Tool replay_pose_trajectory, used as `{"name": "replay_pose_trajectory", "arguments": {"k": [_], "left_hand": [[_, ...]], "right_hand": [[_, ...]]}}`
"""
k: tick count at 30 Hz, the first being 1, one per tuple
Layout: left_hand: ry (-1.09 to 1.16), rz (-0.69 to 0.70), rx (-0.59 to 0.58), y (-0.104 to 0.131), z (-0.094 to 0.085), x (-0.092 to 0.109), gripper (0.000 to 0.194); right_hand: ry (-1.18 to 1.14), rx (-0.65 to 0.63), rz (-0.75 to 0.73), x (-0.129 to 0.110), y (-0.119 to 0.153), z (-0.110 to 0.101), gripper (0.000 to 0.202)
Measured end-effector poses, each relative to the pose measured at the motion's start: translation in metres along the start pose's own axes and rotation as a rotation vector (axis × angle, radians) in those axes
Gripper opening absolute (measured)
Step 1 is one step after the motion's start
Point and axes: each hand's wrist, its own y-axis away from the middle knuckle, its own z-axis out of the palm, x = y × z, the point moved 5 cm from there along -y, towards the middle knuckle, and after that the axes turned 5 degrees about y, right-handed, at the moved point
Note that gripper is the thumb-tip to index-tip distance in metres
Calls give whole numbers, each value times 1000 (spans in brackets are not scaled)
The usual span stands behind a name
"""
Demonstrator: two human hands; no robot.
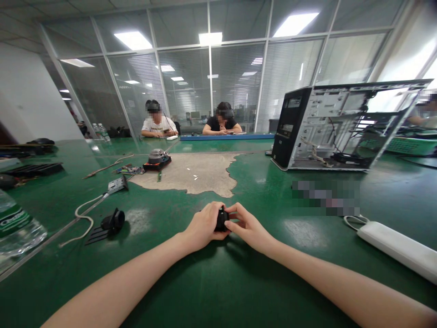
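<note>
A small black part (221,219) is held between both hands, low over the green table (205,282) in the middle. My left hand (204,225) wraps round its left side, thumb and fingers closed on it. From the right, my right hand (248,226) pinches the same part with its fingertips. Much of the part is hidden by the fingers, so its full shape cannot be made out. Another black part with a round ring and flat prongs (113,221) lies on the table to the left of my left hand.
Ahead are a bare patch (205,171) and a round metal component (157,157). An open computer case (295,130) stands back right, a white power strip (398,246) lies right, and a bottle (18,225) is left. Two people (160,125) sit across; another is partly visible far right.
</note>
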Motion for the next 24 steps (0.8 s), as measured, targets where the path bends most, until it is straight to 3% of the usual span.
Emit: {"name": "replay_pose_trajectory", "arguments": {"k": [11, 24], "left_hand": [[-2, 11, 2, -2, -1, -1, 51], [-16, 21, -4, -3, 1, -2, 55]], "right_hand": [[12, 10, 53, 2, -4, -1, 24], [-17, 5, 33, 2, -5, 0, 16]]}}
